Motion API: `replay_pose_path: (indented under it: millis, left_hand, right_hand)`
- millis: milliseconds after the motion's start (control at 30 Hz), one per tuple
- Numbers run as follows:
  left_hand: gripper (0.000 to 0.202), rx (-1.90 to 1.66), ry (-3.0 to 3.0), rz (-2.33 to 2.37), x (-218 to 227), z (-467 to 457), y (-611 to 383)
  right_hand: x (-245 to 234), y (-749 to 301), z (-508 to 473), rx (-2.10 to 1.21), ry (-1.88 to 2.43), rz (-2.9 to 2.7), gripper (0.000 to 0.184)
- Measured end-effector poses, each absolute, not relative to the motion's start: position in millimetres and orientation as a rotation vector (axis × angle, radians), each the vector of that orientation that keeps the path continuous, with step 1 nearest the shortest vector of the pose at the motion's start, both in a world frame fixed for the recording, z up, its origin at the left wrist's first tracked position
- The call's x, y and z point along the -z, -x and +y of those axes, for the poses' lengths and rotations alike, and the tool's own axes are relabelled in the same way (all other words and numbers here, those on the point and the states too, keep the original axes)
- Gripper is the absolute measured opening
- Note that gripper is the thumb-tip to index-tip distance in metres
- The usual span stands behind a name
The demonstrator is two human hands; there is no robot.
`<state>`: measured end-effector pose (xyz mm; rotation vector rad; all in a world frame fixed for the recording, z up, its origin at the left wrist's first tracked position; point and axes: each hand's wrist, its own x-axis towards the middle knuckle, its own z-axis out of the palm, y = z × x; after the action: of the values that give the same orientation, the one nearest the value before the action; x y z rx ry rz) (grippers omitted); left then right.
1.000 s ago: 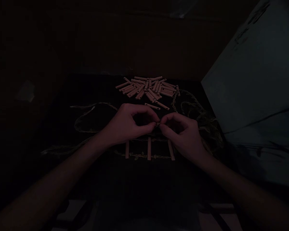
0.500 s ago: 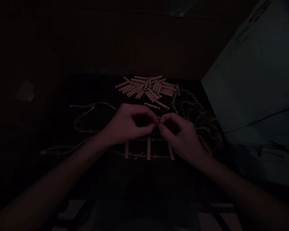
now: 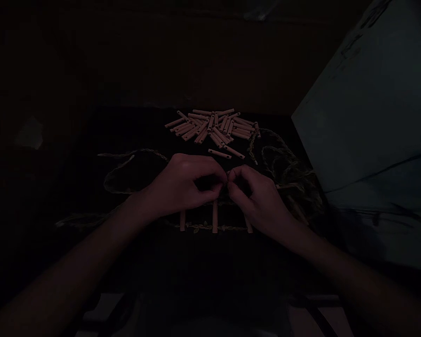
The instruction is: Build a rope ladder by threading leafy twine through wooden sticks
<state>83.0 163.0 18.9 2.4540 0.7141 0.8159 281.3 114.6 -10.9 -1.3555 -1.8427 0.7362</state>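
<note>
The scene is very dark. My left hand (image 3: pixel 182 185) and my right hand (image 3: pixel 259 196) meet fingertip to fingertip in the middle, both pinched shut on a thin twisted cord (image 3: pixel 226 179) between them. Just below the hands, three short pale wooden sticks (image 3: pixel 215 220) stand side by side, joined along their lower ends by a braided cord (image 3: pixel 199 227). A heap of several similar sticks (image 3: pixel 212 126) lies farther back on the dark surface.
Loose loops of rope (image 3: pixel 284 164) lie to the right of the hands, and another length of rope (image 3: pixel 126 161) curls to the left. A large pale slanted panel (image 3: pixel 372 121) fills the right side.
Both hands have shifted slightly left and closer together, still pinching the cord. The view has moved a little; the sticks lie as before.
</note>
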Motion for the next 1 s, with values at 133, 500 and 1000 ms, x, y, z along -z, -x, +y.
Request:
replay_pose_path:
  millis: [133, 500, 1000]
  left_hand:
    - [0.014, -0.847, -2.486, 0.750, -16.2, 162.7, -84.4]
    - [0.010, -0.924, -2.477, 0.783, -11.9, 160.1, -89.5]
    - [0.009, -1.047, -2.448, 0.778, -5.0, 157.7, -95.6]
  right_hand:
    - [11.9, -281.6, 114.6, -0.747, 1.346, -1.846, 0.005]
    - [12.1, -282.0, 111.6, -0.693, 1.250, -1.887, 0.002]
    - [12.4, -277.9, 109.5, -0.750, 1.282, -1.832, 0.002]
